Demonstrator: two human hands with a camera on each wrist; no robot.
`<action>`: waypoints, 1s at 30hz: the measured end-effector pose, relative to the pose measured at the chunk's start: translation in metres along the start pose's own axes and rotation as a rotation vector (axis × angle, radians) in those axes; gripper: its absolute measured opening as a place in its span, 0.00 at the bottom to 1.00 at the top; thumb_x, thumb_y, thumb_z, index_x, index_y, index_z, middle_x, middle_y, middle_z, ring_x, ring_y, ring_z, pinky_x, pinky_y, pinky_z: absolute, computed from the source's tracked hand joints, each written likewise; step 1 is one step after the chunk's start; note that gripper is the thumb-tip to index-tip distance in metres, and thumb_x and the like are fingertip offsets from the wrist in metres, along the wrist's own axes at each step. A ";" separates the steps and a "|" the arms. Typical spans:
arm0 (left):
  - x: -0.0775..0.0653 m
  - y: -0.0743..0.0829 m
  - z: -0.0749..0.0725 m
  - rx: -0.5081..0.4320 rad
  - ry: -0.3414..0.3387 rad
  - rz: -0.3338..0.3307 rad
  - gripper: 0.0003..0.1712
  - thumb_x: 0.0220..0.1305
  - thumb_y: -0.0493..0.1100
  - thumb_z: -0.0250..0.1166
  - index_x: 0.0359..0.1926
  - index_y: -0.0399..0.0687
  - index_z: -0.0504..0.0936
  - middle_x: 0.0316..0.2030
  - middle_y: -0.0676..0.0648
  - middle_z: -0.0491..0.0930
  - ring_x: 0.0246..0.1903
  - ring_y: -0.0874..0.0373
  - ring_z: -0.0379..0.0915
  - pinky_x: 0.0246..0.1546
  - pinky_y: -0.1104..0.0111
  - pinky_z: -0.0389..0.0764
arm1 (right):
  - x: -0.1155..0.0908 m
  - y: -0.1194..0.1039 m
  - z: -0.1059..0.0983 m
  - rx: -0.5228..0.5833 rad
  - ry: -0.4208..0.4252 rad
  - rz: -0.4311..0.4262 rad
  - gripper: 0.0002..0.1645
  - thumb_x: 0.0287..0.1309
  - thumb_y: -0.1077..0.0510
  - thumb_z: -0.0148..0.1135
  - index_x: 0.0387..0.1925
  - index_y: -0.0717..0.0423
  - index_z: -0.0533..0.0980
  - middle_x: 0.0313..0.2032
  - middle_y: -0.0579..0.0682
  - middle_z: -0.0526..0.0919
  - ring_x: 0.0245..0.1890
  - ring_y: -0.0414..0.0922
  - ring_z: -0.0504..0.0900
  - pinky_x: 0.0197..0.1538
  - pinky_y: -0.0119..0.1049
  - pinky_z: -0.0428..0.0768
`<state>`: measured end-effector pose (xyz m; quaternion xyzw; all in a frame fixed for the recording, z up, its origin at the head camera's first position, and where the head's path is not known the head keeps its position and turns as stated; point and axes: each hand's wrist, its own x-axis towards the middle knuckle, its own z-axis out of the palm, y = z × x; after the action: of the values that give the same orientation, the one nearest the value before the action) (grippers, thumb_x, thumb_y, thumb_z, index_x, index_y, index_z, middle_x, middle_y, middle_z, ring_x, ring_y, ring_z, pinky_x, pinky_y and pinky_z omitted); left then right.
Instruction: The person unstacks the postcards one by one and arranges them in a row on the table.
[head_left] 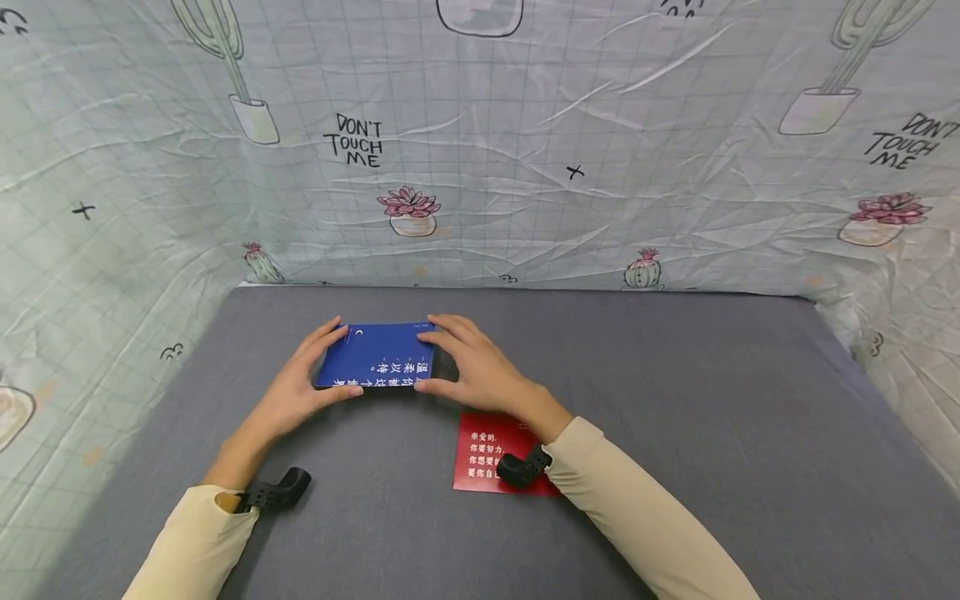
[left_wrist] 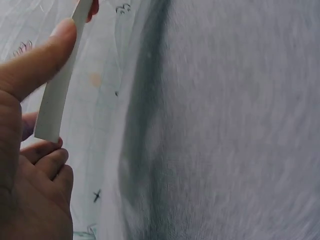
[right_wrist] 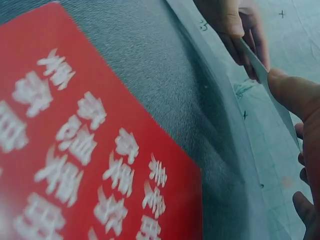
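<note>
While hands (head_left: 295, 392) (head_left: 482, 367) grip a blue book (head_left: 378, 346), grey tabletop (head_left: 675, 433), patterned cloth (head_left: 495, 100).

I lose part of the red card (head_left: 482, 457) behind the wrist camera (head_left: 522, 468). The blue card (head_left: 378, 350) has print too small for me.

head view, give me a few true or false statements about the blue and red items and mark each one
1. The left grip and the right grip both hold the blue item. True.
2. The red card lies on the gray surface. True.
3. The red card is left of the blue item in the head view. False: it is to the right and nearer the person.
4. The right grip holds the red card. False: it holds the blue item.
5. The red card bears white characters. True.
</note>
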<state>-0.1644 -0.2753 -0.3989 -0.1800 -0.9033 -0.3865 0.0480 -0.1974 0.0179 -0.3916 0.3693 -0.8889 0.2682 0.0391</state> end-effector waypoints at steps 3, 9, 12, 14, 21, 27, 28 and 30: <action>0.002 -0.006 -0.002 -0.011 0.008 -0.017 0.52 0.47 0.46 0.77 0.71 0.45 0.61 0.73 0.43 0.49 0.70 0.41 0.42 0.61 0.37 0.50 | 0.006 0.000 0.004 -0.002 -0.007 0.007 0.42 0.55 0.34 0.63 0.67 0.47 0.66 0.71 0.48 0.57 0.70 0.43 0.50 0.68 0.46 0.59; 0.008 -0.019 -0.007 -0.005 0.004 -0.028 0.52 0.46 0.46 0.77 0.71 0.44 0.61 0.73 0.44 0.50 0.71 0.42 0.42 0.62 0.38 0.49 | 0.016 0.001 0.013 0.001 -0.028 0.033 0.42 0.54 0.34 0.63 0.67 0.47 0.66 0.71 0.49 0.56 0.70 0.45 0.51 0.68 0.46 0.59; 0.010 -0.024 -0.011 0.002 -0.007 -0.035 0.53 0.46 0.47 0.77 0.71 0.43 0.60 0.73 0.43 0.50 0.71 0.41 0.42 0.63 0.38 0.49 | 0.022 0.001 0.019 0.002 -0.029 0.043 0.42 0.54 0.35 0.63 0.67 0.47 0.66 0.71 0.49 0.57 0.70 0.45 0.51 0.68 0.46 0.59; 0.010 -0.028 -0.014 0.004 -0.014 -0.047 0.53 0.46 0.47 0.77 0.71 0.43 0.60 0.73 0.42 0.50 0.70 0.40 0.42 0.62 0.38 0.48 | 0.026 0.000 0.022 0.008 -0.033 0.047 0.42 0.55 0.35 0.63 0.67 0.47 0.67 0.71 0.49 0.57 0.70 0.45 0.51 0.68 0.46 0.59; 0.015 -0.040 -0.019 0.058 -0.054 -0.076 0.54 0.46 0.49 0.77 0.70 0.41 0.59 0.72 0.39 0.52 0.70 0.38 0.43 0.63 0.39 0.49 | 0.038 -0.002 0.033 0.011 -0.060 0.079 0.43 0.56 0.35 0.62 0.68 0.49 0.65 0.72 0.49 0.55 0.72 0.44 0.48 0.69 0.46 0.55; 0.018 -0.048 -0.024 0.106 -0.082 -0.117 0.55 0.46 0.53 0.77 0.71 0.41 0.58 0.72 0.40 0.51 0.70 0.39 0.41 0.63 0.39 0.48 | 0.045 -0.003 0.041 -0.011 -0.094 0.105 0.44 0.57 0.34 0.60 0.69 0.49 0.64 0.72 0.49 0.54 0.72 0.44 0.47 0.69 0.46 0.54; 0.018 -0.049 -0.025 0.111 -0.085 -0.122 0.56 0.46 0.53 0.77 0.71 0.41 0.58 0.72 0.40 0.51 0.71 0.39 0.41 0.63 0.39 0.47 | 0.046 -0.003 0.042 -0.017 -0.097 0.107 0.44 0.57 0.34 0.60 0.69 0.49 0.63 0.72 0.49 0.54 0.72 0.44 0.47 0.69 0.47 0.54; 0.018 -0.051 -0.025 0.121 -0.088 -0.127 0.56 0.46 0.54 0.77 0.71 0.41 0.58 0.72 0.40 0.51 0.71 0.39 0.41 0.64 0.39 0.47 | 0.048 -0.003 0.045 -0.018 -0.102 0.114 0.44 0.57 0.34 0.60 0.69 0.49 0.63 0.72 0.49 0.54 0.72 0.44 0.48 0.69 0.48 0.54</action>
<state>-0.2014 -0.3207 -0.4120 -0.1360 -0.9358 -0.3253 -0.0053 -0.2244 -0.0369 -0.4158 0.3311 -0.9117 0.2426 -0.0183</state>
